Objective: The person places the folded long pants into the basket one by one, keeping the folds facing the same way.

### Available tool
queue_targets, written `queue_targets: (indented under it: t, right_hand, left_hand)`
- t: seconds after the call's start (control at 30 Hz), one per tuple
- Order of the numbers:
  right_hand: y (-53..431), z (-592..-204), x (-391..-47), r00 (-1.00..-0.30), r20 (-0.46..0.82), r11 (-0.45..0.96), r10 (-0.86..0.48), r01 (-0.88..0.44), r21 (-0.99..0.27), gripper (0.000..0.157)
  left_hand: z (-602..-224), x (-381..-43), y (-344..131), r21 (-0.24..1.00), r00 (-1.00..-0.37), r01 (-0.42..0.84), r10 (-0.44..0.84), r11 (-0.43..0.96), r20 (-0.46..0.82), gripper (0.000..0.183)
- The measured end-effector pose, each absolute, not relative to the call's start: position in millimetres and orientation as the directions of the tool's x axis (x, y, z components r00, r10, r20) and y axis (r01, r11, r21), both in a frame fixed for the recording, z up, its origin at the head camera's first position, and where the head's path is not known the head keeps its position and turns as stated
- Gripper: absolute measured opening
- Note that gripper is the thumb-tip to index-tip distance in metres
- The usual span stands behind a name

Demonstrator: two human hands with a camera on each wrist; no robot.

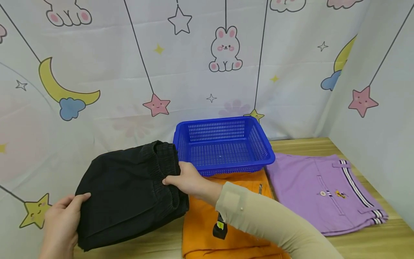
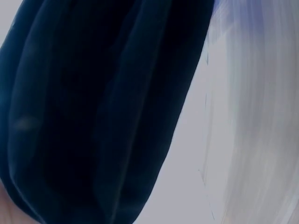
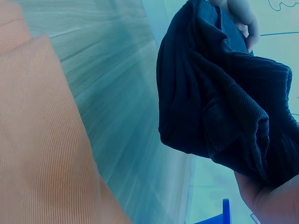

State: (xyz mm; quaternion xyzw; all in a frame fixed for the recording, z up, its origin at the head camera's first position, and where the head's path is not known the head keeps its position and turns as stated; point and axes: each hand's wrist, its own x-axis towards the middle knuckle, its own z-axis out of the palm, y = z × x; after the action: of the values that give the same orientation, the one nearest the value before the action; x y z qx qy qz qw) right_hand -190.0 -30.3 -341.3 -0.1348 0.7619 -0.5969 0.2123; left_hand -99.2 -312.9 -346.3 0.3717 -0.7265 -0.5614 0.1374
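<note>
Folded black trousers [image 1: 119, 194] with a ribbed elastic waistband are held up between both hands, left of the blue basket. My left hand [image 1: 64, 216] grips their left edge, thumb on top and the other fingers mostly hidden beneath. At the waistband end my right hand [image 1: 187, 180] pinches the cloth, its thumb on the upper face. In the right wrist view the stacked folds of the black trousers [image 3: 219, 102] show from the side. Dark cloth [image 2: 103, 112] fills much of the left wrist view.
A blue plastic basket [image 1: 223, 167] stands at the back against the patterned curtain [image 1: 194, 72]. In front of it lies a folded orange garment [image 1: 200, 226], partly under my right forearm. Folded purple trousers [image 1: 310, 194] lie at right on the wooden table [image 1: 388, 237].
</note>
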Motion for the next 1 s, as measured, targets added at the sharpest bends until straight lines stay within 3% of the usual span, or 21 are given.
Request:
queue_targets:
  t: [0.37, 0.73, 1.0]
  right_hand:
    - [-24.3, -339.7, -194.0, -0.863, -0.129, 0.194, -0.488, 0.037, -0.980, 0.050]
    - [-19.7, -339.0, -199.7, -0.855, -0.132, 0.165, -0.502, 0.055, -0.985, 0.043]
    - [-16.5, -339.0, -202.0, -0.870, -0.148, 0.196, -0.470, 0.060, -0.979, 0.051]
  left_hand:
    - [-344.3, -102.1, -306.4, 0.919, -0.698, -0.382, -0.683, 0.099, -0.216, 0.020]
    - [-341.5, -105.0, -301.3, 0.935, -0.718, -0.350, -0.659, 0.062, -0.225, 0.016]
    - [-340.1, -108.2, -296.4, 0.930, -0.724, -0.355, -0.656, 0.092, -0.211, 0.019]
